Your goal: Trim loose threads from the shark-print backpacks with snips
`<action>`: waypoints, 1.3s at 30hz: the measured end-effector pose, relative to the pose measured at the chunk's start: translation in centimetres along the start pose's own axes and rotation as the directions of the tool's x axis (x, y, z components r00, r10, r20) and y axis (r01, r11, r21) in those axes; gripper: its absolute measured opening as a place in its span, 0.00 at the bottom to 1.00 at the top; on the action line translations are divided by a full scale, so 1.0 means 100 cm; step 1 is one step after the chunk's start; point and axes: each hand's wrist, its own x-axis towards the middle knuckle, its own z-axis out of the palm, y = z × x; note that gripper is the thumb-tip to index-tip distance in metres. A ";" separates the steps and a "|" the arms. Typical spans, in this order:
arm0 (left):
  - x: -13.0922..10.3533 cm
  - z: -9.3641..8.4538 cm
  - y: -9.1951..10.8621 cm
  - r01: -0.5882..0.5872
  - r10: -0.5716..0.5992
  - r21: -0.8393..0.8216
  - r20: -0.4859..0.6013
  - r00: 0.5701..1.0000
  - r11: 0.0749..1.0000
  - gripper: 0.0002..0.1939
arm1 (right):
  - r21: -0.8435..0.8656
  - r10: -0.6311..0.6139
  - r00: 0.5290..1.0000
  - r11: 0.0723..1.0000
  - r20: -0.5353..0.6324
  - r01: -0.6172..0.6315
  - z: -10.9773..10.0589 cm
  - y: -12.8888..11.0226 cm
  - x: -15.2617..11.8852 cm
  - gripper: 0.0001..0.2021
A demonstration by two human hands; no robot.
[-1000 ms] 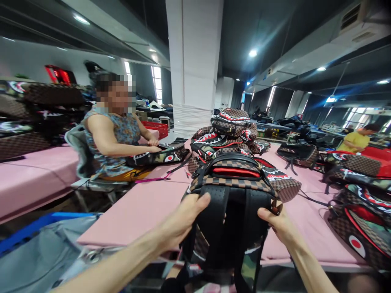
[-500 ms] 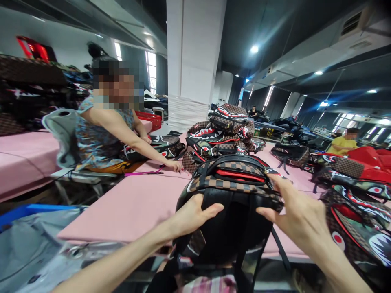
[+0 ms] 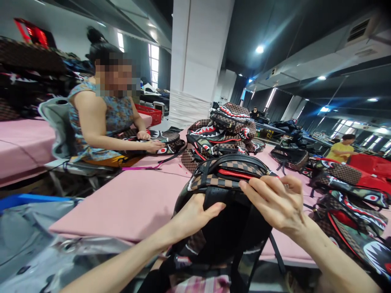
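Since the earlier frame my right hand [image 3: 276,203] has moved inward from the two-o'clock corner of the backpack [image 3: 227,234], fingers bent beside the red-lined opening [image 3: 235,174]; I can't tell whether they pinch. My left hand [image 3: 192,211] grips the nine-o'clock side, fingertips hidden. The backpack is at six o'clock, by the pink table [image 3: 122,203]; piled bags [image 3: 221,132] sit at twelve.
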 end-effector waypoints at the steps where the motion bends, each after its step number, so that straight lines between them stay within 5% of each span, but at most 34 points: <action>1: 0.000 0.000 -0.001 0.007 -0.007 -0.006 -0.004 1.000 1.000 0.20 | 0.004 -0.018 1.000 1.000 0.013 0.018 -0.001 0.000 0.001 0.12; 8: -0.001 0.002 -0.001 0.099 -0.098 -0.054 0.023 0.995 0.994 0.20 | -0.066 -0.123 0.985 0.989 0.121 0.131 -0.007 0.003 0.010 0.15; 14: 0.002 -0.001 -0.001 -0.022 0.022 -0.014 0.006 1.000 1.000 0.21 | 0.022 -0.207 0.949 0.978 0.239 0.208 -0.010 0.013 0.033 0.15; 21: 0.000 -0.001 -0.001 0.015 -0.015 0.000 0.009 1.000 1.000 0.21 | 0.047 -0.124 0.978 0.992 0.170 0.118 -0.022 0.018 0.034 0.13; 39: 0.002 -0.002 -0.003 -0.055 0.057 -0.052 0.035 0.998 0.997 0.21 | 0.017 -0.278 0.922 0.959 0.271 0.284 -0.016 0.012 0.033 0.13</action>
